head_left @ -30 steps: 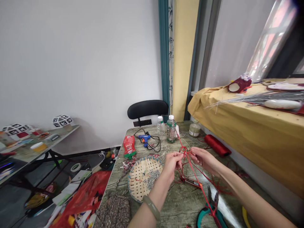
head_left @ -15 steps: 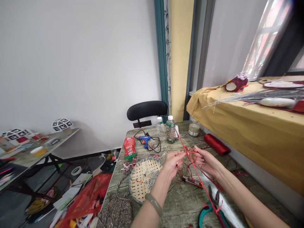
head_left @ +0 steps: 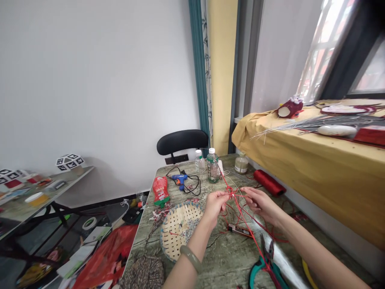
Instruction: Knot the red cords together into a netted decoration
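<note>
Red cord point(head_left: 243, 213) stretches from the bottle towards the pliers, with a looped knot in it between my hands. My left hand point(head_left: 217, 204) pinches the cord at the left side of the knot. From the right, my right hand point(head_left: 259, 202) pinches a strand of the same cord, a short gap away from the knot. Loose loops of cord hang below onto the table. Teal-handled pliers point(head_left: 267, 257) lie at the front, the cord's lower end running over them. A small flat box point(head_left: 240, 230) rests under my hands.
Left of my forearm a woven basket point(head_left: 172, 230) holds small metal rings. Behind it are a red pouch point(head_left: 161, 189), a blue glue gun point(head_left: 181, 179) and a green-labelled bottle point(head_left: 213, 170). A red thread spool point(head_left: 269, 182) lies right; brown yarn point(head_left: 144, 273) sits at the front left.
My right hand has drawn a little away from the knot, widening the gap between my hands. The whole view has shifted slightly, so things appear further left.
</note>
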Available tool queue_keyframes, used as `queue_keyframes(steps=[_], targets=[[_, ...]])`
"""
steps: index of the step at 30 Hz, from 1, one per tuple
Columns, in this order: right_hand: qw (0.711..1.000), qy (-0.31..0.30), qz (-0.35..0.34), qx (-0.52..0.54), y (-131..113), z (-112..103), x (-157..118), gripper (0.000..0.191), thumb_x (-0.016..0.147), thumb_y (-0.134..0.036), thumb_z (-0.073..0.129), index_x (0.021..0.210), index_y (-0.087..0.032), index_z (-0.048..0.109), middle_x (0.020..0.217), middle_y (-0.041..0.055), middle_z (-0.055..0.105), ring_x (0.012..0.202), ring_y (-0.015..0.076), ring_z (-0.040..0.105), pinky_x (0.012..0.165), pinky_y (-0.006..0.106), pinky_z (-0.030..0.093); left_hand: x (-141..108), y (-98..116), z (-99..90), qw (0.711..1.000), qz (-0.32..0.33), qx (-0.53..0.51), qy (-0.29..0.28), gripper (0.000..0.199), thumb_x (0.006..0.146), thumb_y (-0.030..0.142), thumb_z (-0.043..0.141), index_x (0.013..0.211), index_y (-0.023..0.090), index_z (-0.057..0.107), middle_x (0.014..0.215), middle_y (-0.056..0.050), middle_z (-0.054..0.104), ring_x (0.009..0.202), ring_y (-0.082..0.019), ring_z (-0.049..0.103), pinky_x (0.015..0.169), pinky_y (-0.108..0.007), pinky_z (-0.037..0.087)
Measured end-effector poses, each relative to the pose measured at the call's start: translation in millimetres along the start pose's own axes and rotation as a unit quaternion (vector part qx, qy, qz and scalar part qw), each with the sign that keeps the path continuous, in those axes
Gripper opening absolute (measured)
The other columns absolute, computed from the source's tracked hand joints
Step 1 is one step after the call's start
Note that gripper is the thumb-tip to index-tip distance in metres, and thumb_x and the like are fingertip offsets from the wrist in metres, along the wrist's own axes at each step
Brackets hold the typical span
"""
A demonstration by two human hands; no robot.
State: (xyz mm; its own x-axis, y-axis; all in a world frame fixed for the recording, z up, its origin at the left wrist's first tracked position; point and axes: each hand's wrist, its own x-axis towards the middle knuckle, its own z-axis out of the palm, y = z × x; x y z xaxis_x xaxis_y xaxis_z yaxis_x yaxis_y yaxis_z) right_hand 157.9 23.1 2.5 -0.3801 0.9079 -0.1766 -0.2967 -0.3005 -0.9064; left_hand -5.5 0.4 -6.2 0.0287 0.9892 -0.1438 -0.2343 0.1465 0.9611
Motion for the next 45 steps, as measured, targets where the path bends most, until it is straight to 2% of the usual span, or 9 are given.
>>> queue_keyframes(steps=[4, 8, 12, 15, 26, 31, 36, 41, 45], targets=[[0.983, 0.075, -0.052, -0.156, -4.0, 3.6, -8.0, 0.032, 0.065, -0.042, 0.059, 0.085, -0.018, 0.051, 0.046, -0.0096, 0.036, 0.037, 0.0038, 0.025, 0.037, 0.018, 0.012, -5.7, -3.6, -1.8, 0.998, -0.052, 0.02, 0.009, 0.029, 0.059, 0.035, 0.061, 0.078, 0.015, 0.052, 0.039, 0.008, 0.042, 0.03, -0.003, 0.029, 0.035, -0.017, 0.014], [0.971, 0.078, -0.062, -0.215, -5.2, 8.2, -11.2, 0.032, 0.067, -0.044, 0.055, 0.085, -0.017, 0.051, 0.046, -0.0086, 0.038, 0.039, 0.0048, 0.027, 0.038, 0.018, 0.015, -9.4, -7.8, -3.9, 0.998, -0.04, 0.046, 0.033, 0.027, 0.061, 0.032, 0.058, 0.08, 0.015, 0.048, 0.055, 0.003, 0.055, 0.03, -0.002, 0.031, 0.032, -0.017, 0.015], [0.966, 0.073, -0.07, -0.239, -8.1, 8.6, -14.8, 0.031, 0.07, -0.045, 0.052, 0.081, -0.016, 0.052, 0.048, -0.0064, 0.042, 0.041, 0.0057, 0.03, 0.038, 0.019, 0.018, -11.9, -9.8, -4.4, 0.983, 0.056, 0.096, 0.146, 0.021, 0.062, 0.019, 0.054, 0.081, 0.015, 0.048, 0.081, -0.001, 0.058, 0.036, -0.002, 0.039, 0.036, -0.017, 0.026], [0.961, 0.073, -0.077, -0.254, -9.8, 6.5, -17.8, 0.034, 0.07, -0.047, 0.051, 0.084, -0.015, 0.052, 0.05, -0.0056, 0.044, 0.04, 0.0055, 0.029, 0.038, 0.019, 0.017, -15.7, -6.4, 0.8, 0.961, 0.133, 0.144, 0.193, 0.016, 0.064, 0.014, 0.05, 0.08, 0.016, 0.05, 0.072, 0.001, 0.056, 0.043, -0.004, 0.042, 0.042, -0.016, 0.031], [0.952, 0.04, -0.113, -0.282, -11.3, -3.6, -28.5, 0.033, 0.068, -0.046, 0.055, 0.085, -0.019, 0.052, 0.063, -0.0003, 0.061, 0.042, 0.0069, 0.036, 0.041, 0.02, 0.022, -20.3, -5.4, 17.5, 0.971, 0.125, 0.163, 0.121, 0.011, 0.064, 0.02, 0.057, 0.069, 0.016, 0.048, 0.062, 0.002, 0.054, 0.045, -0.006, 0.045, 0.043, -0.017, 0.034], [0.956, 0.011, -0.101, -0.276, -17.8, -8.0, -48.0, 0.027, 0.072, -0.042, 0.052, 0.084, -0.018, 0.055, 0.067, 0.0004, 0.062, 0.041, 0.0052, 0.032, 0.04, 0.019, 0.02, -40.9, -1.6, 4.5, 0.969, 0.137, 0.183, 0.099, 0.007, 0.064, 0.021, 0.057, 0.067, 0.015, 0.053, 0.061, 0.002, 0.055, 0.05, -0.007, 0.045, 0.047, -0.018, 0.034], [0.96, -0.024, -0.066, -0.272, -20.7, -20.0, -78.5, 0.029, 0.072, -0.043, 0.051, 0.078, -0.016, 0.058, 0.072, 0.0041, 0.064, 0.037, 0.0034, 0.03, 0.038, 0.019, 0.023, -80.3, 6.1, -15.8, 0.967, 0.083, 0.237, 0.046, 0.011, 0.065, 0.022, 0.056, 0.068, 0.015, 0.062, 0.058, 0.0, 0.057, 0.049, -0.008, 0.041, 0.046, -0.019, 0.032], [0.964, -0.033, -0.058, -0.259, -14.9, -36.7, -104.5, 0.024, 0.07, -0.04, 0.054, 0.074, -0.017, 0.062, 0.073, 0.0054, 0.066, 0.039, 0.0057, 0.04, 0.042, 0.021, 0.035, -115.4, 4.5, -34.0, 0.972, 0.042, 0.233, -0.017, 0.019, 0.07, 0.021, 0.048, 0.074, 0.017, 0.066, 0.073, -0.003, 0.065, 0.053, -0.009, 0.046, 0.051, -0.02, 0.035], [0.967, 0.005, -0.044, -0.249, -10.6, -39.2, -117.1, 0.018, 0.061, -0.036, 0.065, 0.069, -0.02, 0.064, 0.068, 0.0054, 0.065, 0.045, 0.0116, 0.05, 0.043, 0.023, 0.041, -126.1, -5.1, -40.5, 0.974, 0.079, 0.212, -0.008, 0.014, 0.064, 0.017, 0.055, 0.069, 0.019, 0.068, 0.07, -0.004, 0.064, 0.062, -0.013, 0.053, 0.057, -0.021, 0.039]])
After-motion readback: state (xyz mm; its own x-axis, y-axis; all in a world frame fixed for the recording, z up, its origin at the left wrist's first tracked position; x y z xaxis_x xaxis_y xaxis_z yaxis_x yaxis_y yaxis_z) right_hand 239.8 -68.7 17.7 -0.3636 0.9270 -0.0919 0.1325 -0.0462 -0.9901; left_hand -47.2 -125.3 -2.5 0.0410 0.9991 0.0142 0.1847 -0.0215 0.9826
